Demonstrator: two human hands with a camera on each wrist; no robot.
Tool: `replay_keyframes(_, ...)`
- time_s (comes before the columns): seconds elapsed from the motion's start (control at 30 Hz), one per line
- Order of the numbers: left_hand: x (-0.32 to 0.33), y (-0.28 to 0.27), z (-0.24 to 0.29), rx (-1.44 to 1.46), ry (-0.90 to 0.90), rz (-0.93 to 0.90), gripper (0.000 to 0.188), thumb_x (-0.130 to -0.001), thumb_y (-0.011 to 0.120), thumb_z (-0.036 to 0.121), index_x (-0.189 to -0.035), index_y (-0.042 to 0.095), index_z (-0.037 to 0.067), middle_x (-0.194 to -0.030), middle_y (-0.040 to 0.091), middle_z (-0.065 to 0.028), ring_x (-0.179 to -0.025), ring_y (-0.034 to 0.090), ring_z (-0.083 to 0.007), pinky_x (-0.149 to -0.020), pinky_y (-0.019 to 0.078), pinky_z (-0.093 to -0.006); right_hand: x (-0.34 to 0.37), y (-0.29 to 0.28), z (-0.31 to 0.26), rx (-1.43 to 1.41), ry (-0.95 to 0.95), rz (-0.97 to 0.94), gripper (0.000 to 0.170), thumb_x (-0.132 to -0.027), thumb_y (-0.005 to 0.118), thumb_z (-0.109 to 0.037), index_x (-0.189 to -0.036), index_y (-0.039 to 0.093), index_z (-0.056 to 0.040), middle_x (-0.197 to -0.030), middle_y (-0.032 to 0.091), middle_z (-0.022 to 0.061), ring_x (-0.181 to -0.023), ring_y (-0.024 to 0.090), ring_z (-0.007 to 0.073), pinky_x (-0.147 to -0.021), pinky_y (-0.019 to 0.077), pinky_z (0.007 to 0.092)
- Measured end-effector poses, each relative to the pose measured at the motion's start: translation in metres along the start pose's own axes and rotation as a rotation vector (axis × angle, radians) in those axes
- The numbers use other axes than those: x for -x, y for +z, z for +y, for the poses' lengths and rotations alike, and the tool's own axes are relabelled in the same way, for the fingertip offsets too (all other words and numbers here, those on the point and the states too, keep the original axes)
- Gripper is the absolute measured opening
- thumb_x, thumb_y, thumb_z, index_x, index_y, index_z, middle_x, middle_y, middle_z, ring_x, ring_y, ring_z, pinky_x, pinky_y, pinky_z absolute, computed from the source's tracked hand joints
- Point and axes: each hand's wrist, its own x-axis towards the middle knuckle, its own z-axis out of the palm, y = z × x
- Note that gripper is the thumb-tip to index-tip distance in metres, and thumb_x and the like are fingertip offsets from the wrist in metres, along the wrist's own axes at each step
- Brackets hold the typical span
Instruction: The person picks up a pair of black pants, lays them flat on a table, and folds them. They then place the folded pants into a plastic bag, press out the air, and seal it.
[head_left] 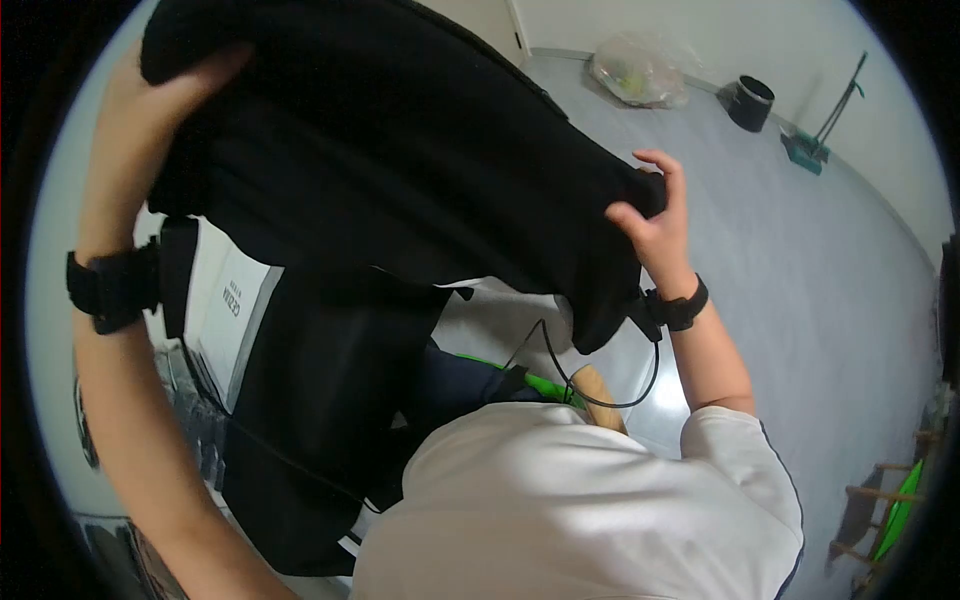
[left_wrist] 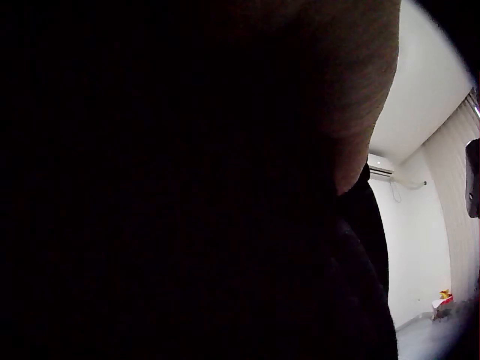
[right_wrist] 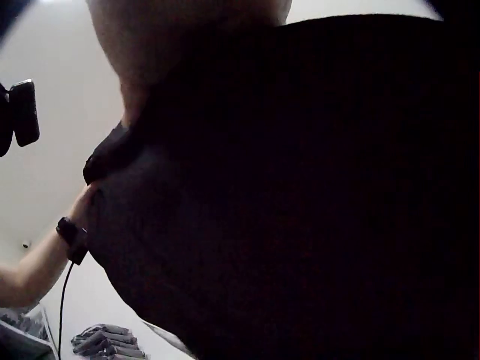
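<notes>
Two grips, well apart, prob. keep a black cloth (head_left: 390, 150) spread at 11 o'clock: L hand (head_left: 170, 90) clamps its edge at 10, most fingers hidden; R hand (head_left: 662, 225) bends thumb & fingers round its end at 2.

On my feed, the pale grey floor (head_left: 800, 260) carries a clear plastic bag (head_left: 640, 75), a black bin (head_left: 751, 104) and a green dustpan (head_left: 805, 151) along the wall, all standing apart.
</notes>
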Motion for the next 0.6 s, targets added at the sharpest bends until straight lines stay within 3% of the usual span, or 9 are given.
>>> replay_keyframes(0.1,0.013,-0.027,-0.009,-0.012,-0.035,0.000,0.038,-0.081,0.066,0.029,-0.109,0.063,0.005,-0.098,0.067,-0.0091,-0.084,0.065,-0.0186,-0.081,0.0496,-0.0301,-0.004,0.009,-0.016,0.174,-0.168,-0.140,0.069,-0.067,0.079,-0.012,-0.127,0.044,-0.0108,-0.104,0.060,0.0092,-0.091,0.060,0.0190,-0.082,0.0462,0.0285)
replay_keyframes(0.13,0.018,-0.033,-0.005,-0.012,-0.032,0.020,0.037,-0.080,0.067,0.028,-0.109,0.063,0.004,-0.098,0.067,-0.0089,-0.084,0.064,-0.0185,-0.081,0.0494,-0.0302,-0.003,0.016,-0.016,0.071,-0.005,-0.152,0.062,-0.068,0.075,-0.009,-0.124,0.050,-0.0088,-0.106,0.063,0.0111,-0.095,0.062,0.0220,-0.083,0.0472,0.0302)
replay_keyframes(0.27,0.011,-0.048,0.013,-0.002,0.003,0.118,0.033,-0.079,0.067,0.022,-0.105,0.064,0.003,-0.095,0.066,-0.0083,-0.083,0.063,-0.0182,-0.082,0.0487,-0.0307,-0.001,0.011,0.024,0.205,0.045,-0.220,0.030,-0.071,0.064,-0.005,-0.101,0.062,-0.0004,-0.094,0.066,0.0103,-0.091,0.062,0.0201,-0.081,0.0466,0.0302)
replay_keyframes(0.3,0.007,-0.049,0.020,0.010,0.018,0.142,0.032,-0.078,0.067,0.021,-0.104,0.064,0.003,-0.094,0.066,-0.0081,-0.083,0.063,-0.0181,-0.082,0.0486,-0.0308,0.001,0.013,0.031,0.204,0.042,-0.233,0.030,-0.071,0.064,-0.005,-0.101,0.062,-0.0004,-0.094,0.066,0.0103,-0.091,0.062,0.0201,-0.081,0.0466,0.0302)
replay_keyframes(0.4,-0.014,-0.042,0.047,0.057,0.087,0.221,0.030,-0.077,0.068,0.017,-0.102,0.064,0.002,-0.092,0.065,-0.0076,-0.083,0.062,-0.0179,-0.083,0.0481,-0.0312,0.004,0.015,0.045,0.002,0.392,-0.173,0.032,-0.080,0.059,-0.009,-0.110,0.055,0.0033,-0.102,0.062,0.0068,-0.096,0.056,0.0144,-0.086,0.0439,0.0310)
replay_keyframes(0.5,-0.031,-0.030,0.070,0.095,0.150,0.265,0.028,-0.075,0.068,0.013,-0.100,0.064,0.001,-0.090,0.065,-0.0071,-0.083,0.061,-0.0177,-0.083,0.0476,-0.0315,0.006,0.029,0.041,-0.179,0.176,0.013,0.042,-0.084,0.063,-0.014,-0.120,0.049,0.0023,-0.113,0.058,0.0089,-0.104,0.053,0.0163,-0.091,0.0410,0.0307)
replay_keyframes(0.53,-0.036,-0.026,0.077,0.100,0.173,0.272,0.027,-0.075,0.069,0.012,-0.099,0.064,0.000,-0.089,0.065,-0.0070,-0.083,0.061,-0.0176,-0.084,0.0474,-0.0317,0.011,0.026,0.049,-0.211,0.242,-0.016,0.058,-0.080,0.071,-0.020,-0.127,0.044,0.0010,-0.121,0.055,0.0108,-0.112,0.050,0.0182,-0.096,0.0385,0.0324)
replay_keyframes(0.57,-0.039,-0.019,0.083,0.104,0.191,0.280,0.026,-0.074,0.069,0.011,-0.098,0.064,0.000,-0.089,0.065,-0.0068,-0.083,0.060,-0.0175,-0.084,0.0472,-0.0318,0.015,0.023,0.049,-0.213,0.237,-0.022,0.058,-0.080,0.071,-0.020,-0.127,0.044,0.0010,-0.121,0.055,0.0108,-0.112,0.050,0.0182,-0.096,0.0385,0.0324)
replay_keyframes(0.6,-0.039,-0.021,0.089,0.073,0.235,0.250,0.028,-0.076,0.068,0.013,-0.101,0.063,0.000,-0.091,0.064,-0.0089,-0.085,0.061,-0.0204,-0.087,0.0470,-0.0337,0.018,0.022,0.046,-0.206,0.089,-0.021,0.061,-0.077,0.074,-0.020,-0.126,0.044,0.0007,-0.122,0.055,0.0111,-0.112,0.051,0.0194,-0.096,0.0392,0.0335)
